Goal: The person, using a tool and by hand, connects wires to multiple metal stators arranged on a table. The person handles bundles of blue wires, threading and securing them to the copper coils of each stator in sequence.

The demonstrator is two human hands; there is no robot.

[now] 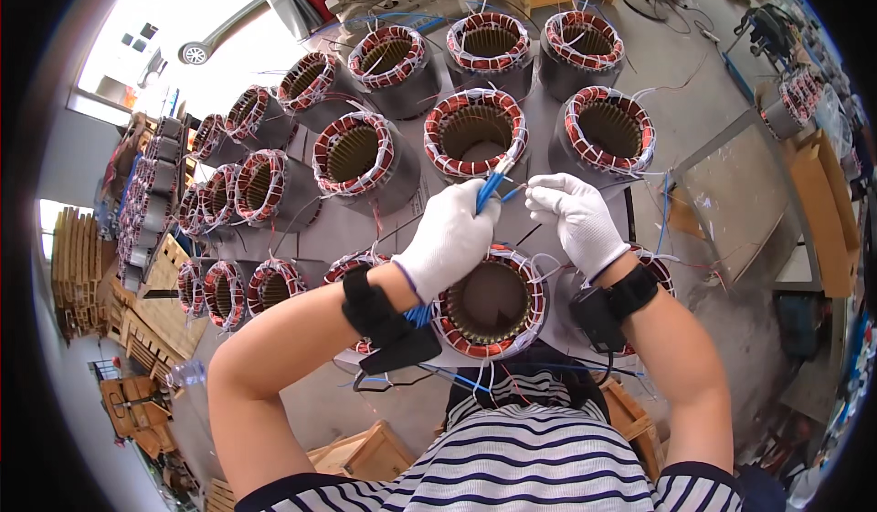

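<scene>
Head view: a blue bundle (491,191) is gripped by the left hand (450,238), a wire (516,189) pinched by the right hand (574,218).

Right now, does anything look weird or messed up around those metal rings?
Nothing looks clearly spilled or broken. One wire-wrapped ring sits alone at the far right, which looks odd because the other rings stand grouped in rows.
</scene>
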